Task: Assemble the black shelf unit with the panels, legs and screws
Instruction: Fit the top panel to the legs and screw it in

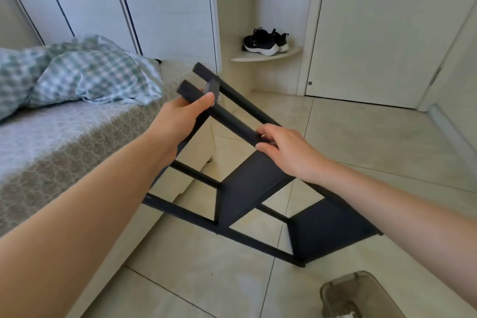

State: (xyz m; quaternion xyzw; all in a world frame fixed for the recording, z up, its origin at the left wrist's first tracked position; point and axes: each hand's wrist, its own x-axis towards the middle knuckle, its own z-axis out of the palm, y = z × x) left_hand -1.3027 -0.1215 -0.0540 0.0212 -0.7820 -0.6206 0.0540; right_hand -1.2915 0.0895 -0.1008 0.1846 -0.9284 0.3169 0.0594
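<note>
Shelf unit (255, 188) looks nearly built: panels (330, 227) sit on legs (180, 209), and it is tilted over the floor (361, 150) beside the bed (64, 142). Your left hand (178, 121) grips one leg's top end; your right hand (286, 150) clasps it at the middle panel. Screws left: cannot tell.

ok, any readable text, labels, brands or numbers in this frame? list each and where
None readable.
Shelf: no label or marking visible.
Shoes: small pale mark on the side, too small to read.
Bin: no text visible.
</note>
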